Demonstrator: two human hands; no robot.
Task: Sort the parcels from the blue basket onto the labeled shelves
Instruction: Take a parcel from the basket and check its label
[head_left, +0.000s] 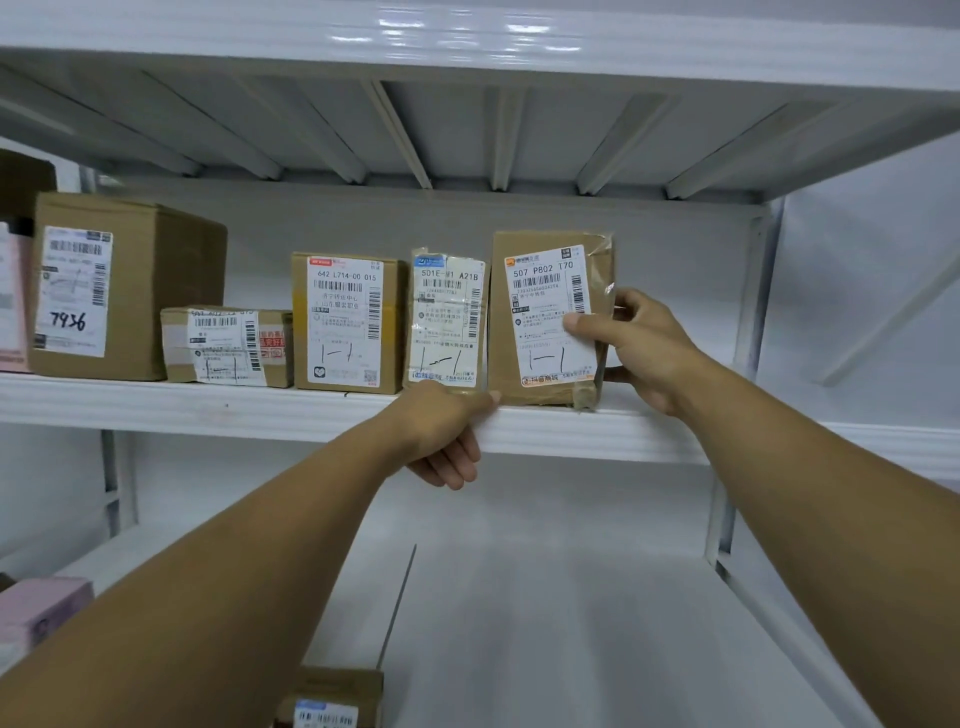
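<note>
A flat brown parcel (524, 291) with a white label reading 507 P802 T70 stands upright on the white shelf (208, 408), at the right end of a row of parcels. My right hand (644, 348) grips its right edge, thumb on the label. My left hand (447, 431) rests at the shelf's front edge just below the parcel's lower left corner, index finger touching it. To the left stand a thin taped parcel (447, 317), a brown box (345, 322), a low taped box (228, 345) and a big box (124, 286) marked 7936. The blue basket is out of view.
A pink parcel (13, 301) stands at the far left of the same shelf. On the lower shelf (545, 623) lie another pink parcel (41, 613) at the left and a brown labelled box (332, 696) at the bottom edge. A white upright post (748, 291) bounds the shelf on the right.
</note>
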